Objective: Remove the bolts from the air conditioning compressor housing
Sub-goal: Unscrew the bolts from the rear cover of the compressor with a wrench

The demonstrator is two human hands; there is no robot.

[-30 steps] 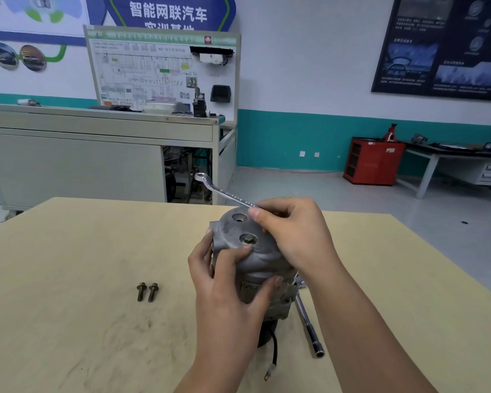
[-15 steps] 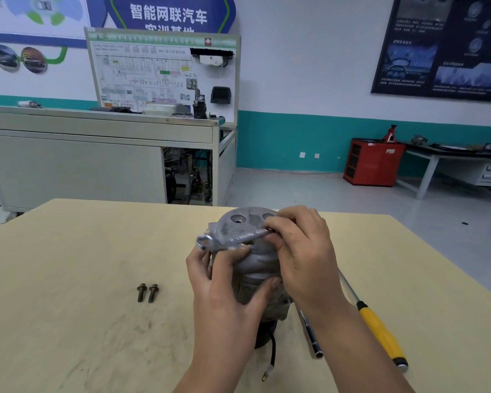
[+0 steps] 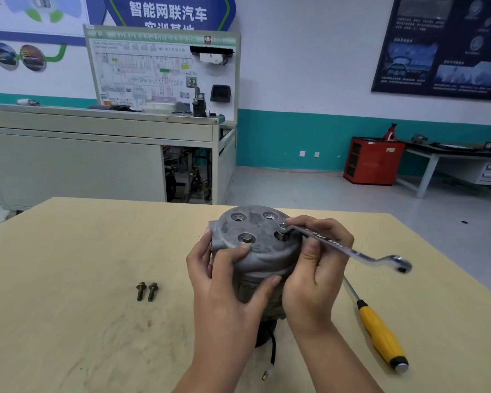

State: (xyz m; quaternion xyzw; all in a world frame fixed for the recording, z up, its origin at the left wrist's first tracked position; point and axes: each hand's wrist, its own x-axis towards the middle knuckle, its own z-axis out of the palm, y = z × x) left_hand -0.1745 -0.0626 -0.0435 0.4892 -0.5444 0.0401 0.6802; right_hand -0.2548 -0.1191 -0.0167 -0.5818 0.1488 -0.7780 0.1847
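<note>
**Clamped: left hand (image 3: 227, 282) on compressor housing (image 3: 255, 256), right hand (image 3: 318, 270) re-seating wrench (image 3: 338, 246)**

Grip: left hand is wrapped round the near side of the compressor housing, with one fingertip up on its top face. Right hand has its fingers closed round the wrench shank. The housing stands upright on the table (image 3: 68, 279).

Change: 1 s ago the wrench stuck out behind-left of the housing. 0.5 s ago it lay across the top face, ring end to the left. Now it's swung over, with the ring end at the right-hand hole of the top face and the handle trailing off right of the housing. Can't tell if the ring is seated on a head there; the hole is dark.

Status:
- One bolt head (image 3: 247, 239) shows in the near-left hole.
- The two far holes look empty.
- Two loose bolts (image 3: 147, 291) lie left of the housing, well apart from it.
- A screwdriver (image 3: 380, 333) lies to the housing's right.

Read: roughly half done. The tool looks re-indexed onto the next fastener, probably to break it loose. The left-hand clamp has to resist that torque or the housing will spin on the table.
</note>
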